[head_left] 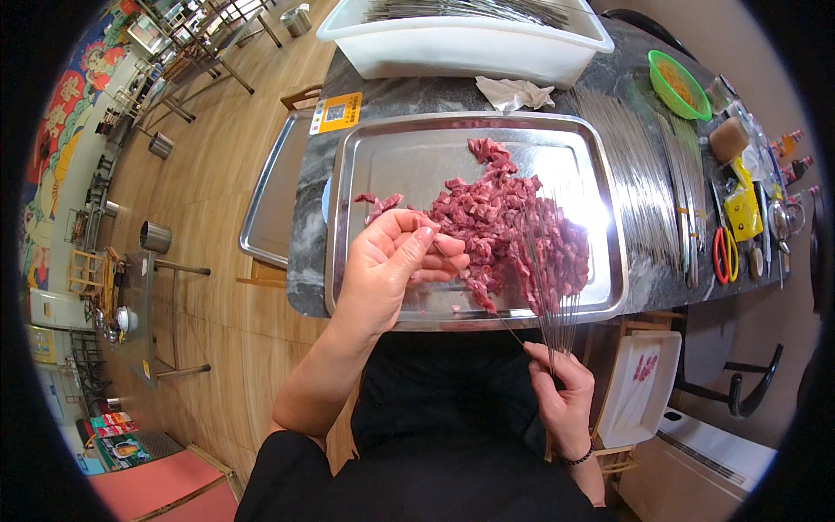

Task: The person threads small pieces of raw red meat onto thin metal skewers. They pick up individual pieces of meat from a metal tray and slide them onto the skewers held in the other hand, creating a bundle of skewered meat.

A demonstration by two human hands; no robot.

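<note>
A heap of raw red meat pieces lies on a shallow metal tray. Over the tray's left part, my left hand is closed in a pinch on a small piece of meat, mostly hidden by the fingers. My right hand, below the tray's near edge, grips a bundle of thin metal skewers whose far ends fan out over the meat. One skewer, held apart between thumb and forefinger, slants up and left toward my left fingers.
A white bin of skewers stands behind the tray. More skewers lie on the dark table at right, near a green bowl and red-yellow scissors. A white tub with meat bits sits lower right. Another tray is at left.
</note>
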